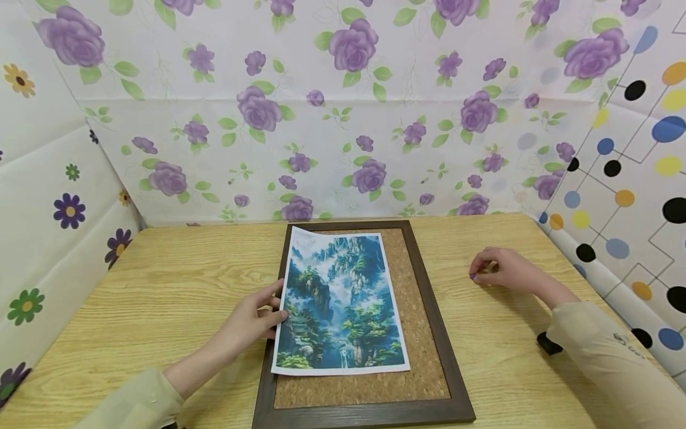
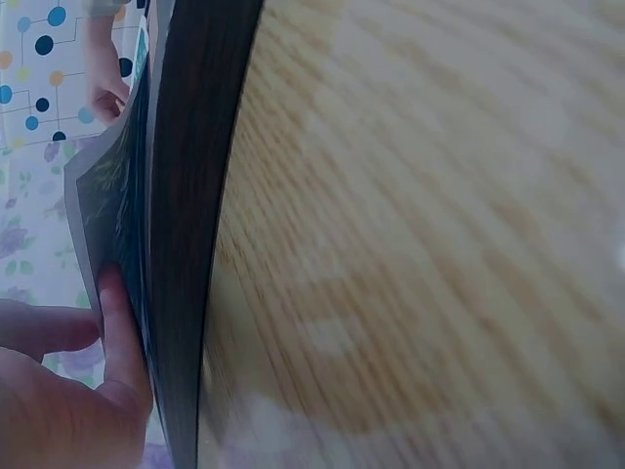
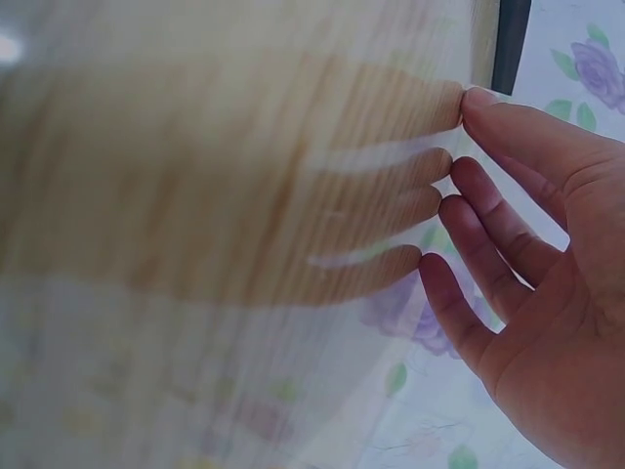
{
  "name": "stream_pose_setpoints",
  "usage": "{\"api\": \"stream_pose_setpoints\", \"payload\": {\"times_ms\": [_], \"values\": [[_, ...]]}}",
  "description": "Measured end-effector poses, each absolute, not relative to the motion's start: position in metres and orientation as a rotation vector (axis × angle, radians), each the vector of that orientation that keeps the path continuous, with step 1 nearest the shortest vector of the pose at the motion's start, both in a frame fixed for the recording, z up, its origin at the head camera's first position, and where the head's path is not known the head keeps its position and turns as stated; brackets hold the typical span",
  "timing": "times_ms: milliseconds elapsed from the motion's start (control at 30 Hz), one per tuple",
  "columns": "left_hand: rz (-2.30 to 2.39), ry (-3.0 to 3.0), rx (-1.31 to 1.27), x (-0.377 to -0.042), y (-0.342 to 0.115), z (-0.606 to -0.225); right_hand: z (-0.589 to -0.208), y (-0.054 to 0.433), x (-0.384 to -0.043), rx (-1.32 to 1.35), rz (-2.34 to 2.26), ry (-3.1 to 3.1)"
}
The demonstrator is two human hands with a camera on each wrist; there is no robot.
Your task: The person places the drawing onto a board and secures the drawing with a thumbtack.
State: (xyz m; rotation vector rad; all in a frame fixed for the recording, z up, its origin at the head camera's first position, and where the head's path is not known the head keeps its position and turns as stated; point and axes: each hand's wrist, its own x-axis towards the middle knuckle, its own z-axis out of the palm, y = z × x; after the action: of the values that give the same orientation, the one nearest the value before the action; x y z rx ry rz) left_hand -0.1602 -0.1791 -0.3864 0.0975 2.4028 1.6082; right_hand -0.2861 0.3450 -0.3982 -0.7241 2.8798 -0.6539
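A landscape print [image 1: 340, 298] of blue mountains and green trees lies over a cork board [image 1: 418, 310] with a dark frame [image 1: 429, 286]. My left hand [image 1: 249, 316] pinches the print's left edge, the thumb on top and other fingers under it. In the left wrist view the paper's edge lifts off the board between my fingers. To the right of the board, my right hand [image 1: 504, 271] is down at the table, thumb and forefinger pinching a small purple piece [image 1: 473, 276]. The right wrist view shows its fingertips at the tabletop, the piece hidden there.
The wood-grain table [image 1: 203, 262] spreads out on both sides of the board. A purple-rose sheet [image 1: 321, 119] covers the back, with a daisy-patterned one [image 1: 48, 238] on the left and a dotted one [image 1: 632, 196] on the right. A black item [image 1: 549, 343] shows beside the right sleeve.
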Motion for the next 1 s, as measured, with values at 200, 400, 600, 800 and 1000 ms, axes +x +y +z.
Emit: {"api": "stream_pose_setpoints", "payload": {"times_ms": [200,400,600,800,1000], "values": [[1.601,2.390,0.150,-0.159,-0.178,-0.386,-0.400,0.346,-0.287,-0.720,-0.661,2.874],[1.598,2.367,0.159,-0.159,-0.175,-0.386,-0.401,0.346,-0.287,-0.720,-0.666,2.876],[1.592,2.343,0.153,-0.160,-0.171,-0.386,-0.401,0.346,-0.286,-0.713,-0.670,2.875],[1.583,2.322,0.183,-0.161,-0.167,-0.387,-0.400,0.345,-0.287,-0.706,-0.672,2.877],[1.561,2.332,0.200,-0.160,-0.161,-0.385,-0.399,0.344,-0.288,-0.713,-0.682,2.870]]}}
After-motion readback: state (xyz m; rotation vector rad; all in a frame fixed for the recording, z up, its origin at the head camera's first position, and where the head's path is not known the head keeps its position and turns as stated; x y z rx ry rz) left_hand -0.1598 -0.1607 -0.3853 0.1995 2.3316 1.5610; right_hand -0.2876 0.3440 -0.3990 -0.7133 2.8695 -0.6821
